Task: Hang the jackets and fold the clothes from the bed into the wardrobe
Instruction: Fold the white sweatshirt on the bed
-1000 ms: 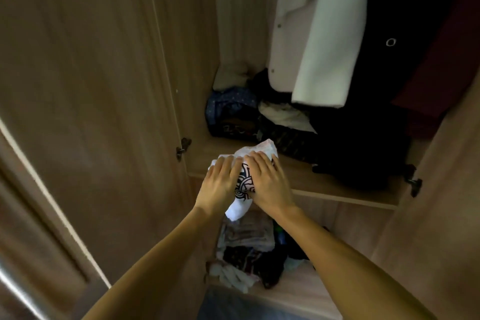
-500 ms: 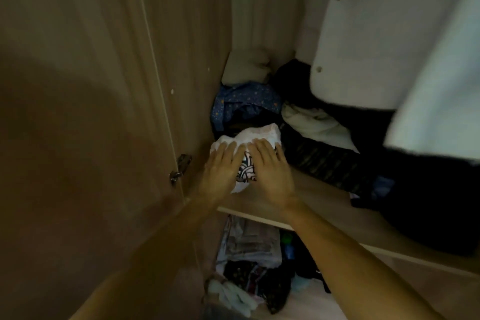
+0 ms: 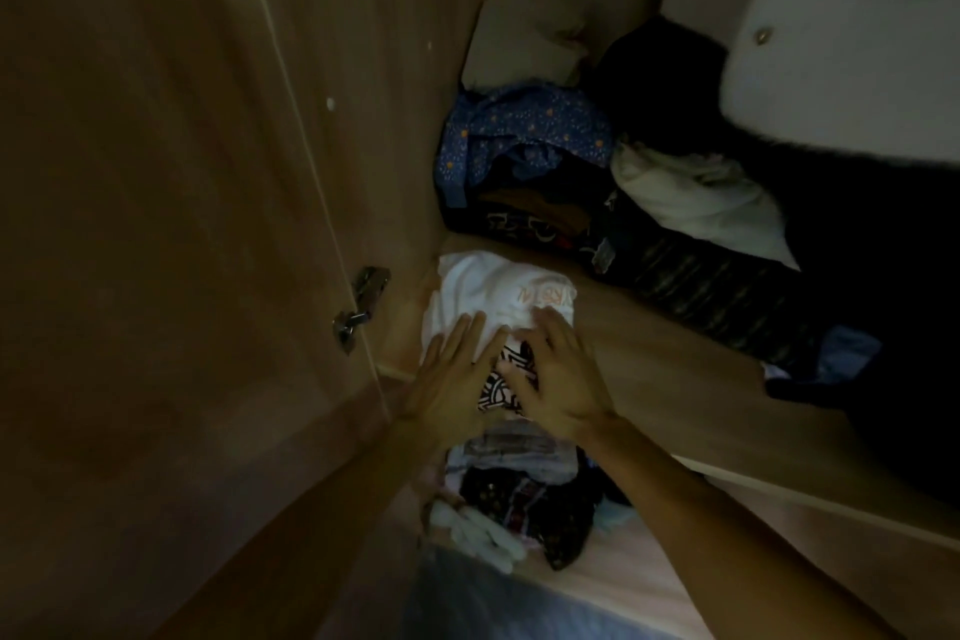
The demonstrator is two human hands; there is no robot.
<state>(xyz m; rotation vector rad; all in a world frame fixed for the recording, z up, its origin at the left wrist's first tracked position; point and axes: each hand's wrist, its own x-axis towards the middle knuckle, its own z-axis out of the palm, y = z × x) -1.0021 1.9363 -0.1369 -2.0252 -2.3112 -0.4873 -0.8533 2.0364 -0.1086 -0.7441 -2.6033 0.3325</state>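
Crowding the back of the wardrobe shelf (image 3: 675, 369) is a heap of clothes: a blue spotted garment (image 3: 524, 130) at the left corner, a dark patterned piece (image 3: 540, 218) under it, a pale crumpled cloth (image 3: 696, 198) to the right, and a dark striped garment (image 3: 717, 291) trailing toward the shelf's front edge. Above them hangs a white jacket (image 3: 841, 42) with a button showing, its hem low over the pile. The open door (image 3: 182, 224) stands close on the left, its metal hinge (image 3: 361, 307) just beside the shelf corner. On the lower shelf more clothes (image 3: 524, 499) lie bunched, partly hidden by the forearms.

The folded white shirt (image 3: 498, 296) sits at the front left corner of the upper shelf, touching the side wall and near but apart from the heap behind. Its long axis runs front to back, with faint orange lettering at the far end and a black-and-white print at the near end, which overhangs the shelf edge slightly. The left hand (image 3: 452, 379) and right hand (image 3: 556, 374) lie flat on its near end, fingers spread and extended, pressing rather than gripping
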